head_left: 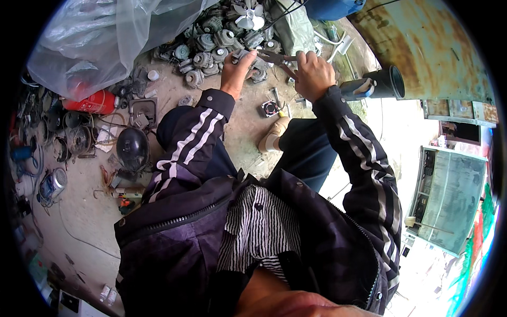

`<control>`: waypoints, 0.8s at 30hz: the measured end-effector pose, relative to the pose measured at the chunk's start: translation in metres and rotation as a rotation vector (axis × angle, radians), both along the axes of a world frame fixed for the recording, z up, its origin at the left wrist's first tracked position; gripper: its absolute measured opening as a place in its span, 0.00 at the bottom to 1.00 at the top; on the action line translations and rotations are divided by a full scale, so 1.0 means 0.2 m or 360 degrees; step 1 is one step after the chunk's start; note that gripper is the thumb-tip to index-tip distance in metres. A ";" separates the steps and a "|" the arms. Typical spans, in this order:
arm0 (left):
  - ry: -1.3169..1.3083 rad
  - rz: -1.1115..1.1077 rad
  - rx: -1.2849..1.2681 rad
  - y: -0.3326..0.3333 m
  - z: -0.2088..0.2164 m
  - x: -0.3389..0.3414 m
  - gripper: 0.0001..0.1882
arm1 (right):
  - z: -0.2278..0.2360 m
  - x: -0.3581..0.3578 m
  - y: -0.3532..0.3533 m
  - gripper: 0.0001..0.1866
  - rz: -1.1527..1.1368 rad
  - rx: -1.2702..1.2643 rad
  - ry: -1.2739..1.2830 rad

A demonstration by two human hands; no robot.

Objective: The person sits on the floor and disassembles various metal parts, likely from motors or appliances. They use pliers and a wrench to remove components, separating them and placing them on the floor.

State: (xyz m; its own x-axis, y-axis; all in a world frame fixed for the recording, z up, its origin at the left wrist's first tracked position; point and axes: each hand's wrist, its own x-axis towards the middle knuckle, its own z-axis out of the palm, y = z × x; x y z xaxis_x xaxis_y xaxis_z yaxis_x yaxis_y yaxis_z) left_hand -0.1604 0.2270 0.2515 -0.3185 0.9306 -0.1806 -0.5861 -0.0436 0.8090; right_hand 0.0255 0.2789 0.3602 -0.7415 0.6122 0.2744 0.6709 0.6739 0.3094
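Up in front of me, my left hand [235,74] is closed round a small grey metal part [242,55], mostly covered by the fingers. My right hand [313,74] grips the handles of dark pliers [277,57], whose jaws point left and reach the part; whether they bite on it I cannot tell. Beyond and below both hands lies a heap of small grey electric motors [204,60], with a white fan blade [249,16] on top. A small square cooling fan [270,109] rests on the floor between my legs, beside a tool with a yellow handle [282,113].
Clear plastic sheeting [113,37] bulges at the far left above a red cylinder [97,102]. A black rounded shell [133,149] sits among scrap on the left. At right are a black tube-like container [391,82], a rusty curved metal sheet [428,45] and a greenish cabinet [449,198].
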 end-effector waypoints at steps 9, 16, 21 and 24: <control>-0.0044 0.0102 -0.0207 -0.01 -0.05 0.00 0.30 | -0.11 -0.04 -0.01 0.22 -0.0094 -0.0049 0.0063; -0.0648 0.0086 -0.0364 0.01 -0.04 0.03 0.30 | -0.21 -0.11 -0.05 0.25 -0.0620 -0.0357 0.0314; -0.0888 -0.0115 -0.0502 -0.08 -0.21 0.23 0.34 | -0.36 -0.31 -0.08 0.28 -0.0886 -0.0605 0.0576; -0.0284 0.0026 -0.0167 -0.01 -0.23 0.04 0.29 | -0.18 -0.19 0.09 0.27 -0.0801 -0.0959 0.0633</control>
